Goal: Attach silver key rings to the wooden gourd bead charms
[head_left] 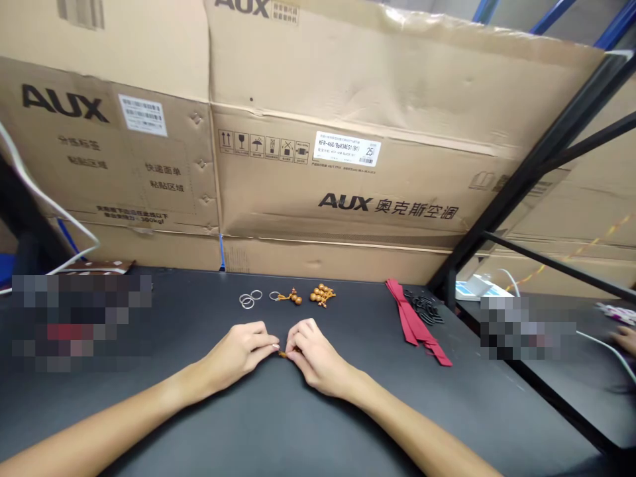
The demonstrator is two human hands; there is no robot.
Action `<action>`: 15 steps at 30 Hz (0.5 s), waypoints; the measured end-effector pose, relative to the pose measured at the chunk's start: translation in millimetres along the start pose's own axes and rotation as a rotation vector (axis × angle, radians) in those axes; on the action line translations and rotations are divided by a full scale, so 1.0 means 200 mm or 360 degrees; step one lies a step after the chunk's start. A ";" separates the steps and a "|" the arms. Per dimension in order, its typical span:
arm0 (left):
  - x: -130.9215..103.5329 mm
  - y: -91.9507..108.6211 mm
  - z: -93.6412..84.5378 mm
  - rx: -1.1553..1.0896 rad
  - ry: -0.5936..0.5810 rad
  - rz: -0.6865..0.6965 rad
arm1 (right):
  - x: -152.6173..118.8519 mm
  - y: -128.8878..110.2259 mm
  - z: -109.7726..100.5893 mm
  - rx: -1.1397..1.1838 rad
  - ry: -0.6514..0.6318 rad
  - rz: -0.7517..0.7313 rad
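Note:
My left hand [248, 350] and my right hand [314, 354] meet just above the black table, fingertips pinched close together. A short yellow-brown cord [283, 354] shows between them, held at my right fingertips. A small pale glint lies at my left fingertips; what they pinch is too small to make out. Beyond the hands lie several loose metal key rings [247, 302]. Beside these is a key ring with a cord and wooden beads [295, 300] attached. Farther right sits a cluster of brown wooden bead pendants [322, 293].
Red fabric strips [415, 318] and a pile of black pieces [426, 309] lie at the right of the table [209, 437]. Large cardboard sheets [338, 185] stand behind it. A black metal frame [527, 192] rises at right, with another person's hand [625, 339] beyond.

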State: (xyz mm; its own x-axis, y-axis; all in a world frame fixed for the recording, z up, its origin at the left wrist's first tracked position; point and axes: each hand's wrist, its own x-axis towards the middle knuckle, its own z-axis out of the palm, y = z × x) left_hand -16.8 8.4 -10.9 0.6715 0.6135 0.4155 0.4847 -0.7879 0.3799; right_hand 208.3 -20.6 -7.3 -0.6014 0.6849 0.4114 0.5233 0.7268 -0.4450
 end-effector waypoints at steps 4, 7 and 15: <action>0.03 0.02 -0.03 -0.0210 -0.0052 -0.0135 | 0.00 0.00 0.00 -0.0023 0.0028 0.0010; 0.04 0.03 -0.05 -0.0383 -0.0093 -0.0271 | 0.00 0.00 0.00 -0.0026 0.0053 0.0048; 0.04 0.03 -0.04 -0.0520 -0.0192 -0.0386 | 0.00 0.00 0.00 0.0060 0.0211 0.0109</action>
State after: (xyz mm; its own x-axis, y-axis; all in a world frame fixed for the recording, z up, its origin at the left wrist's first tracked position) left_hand -13.6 8.4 1.8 0.6301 0.7530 0.1899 0.4465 -0.5514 0.7047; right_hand 207.8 -21.3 -7.6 -0.4788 0.7354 0.4794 0.5357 0.6774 -0.5041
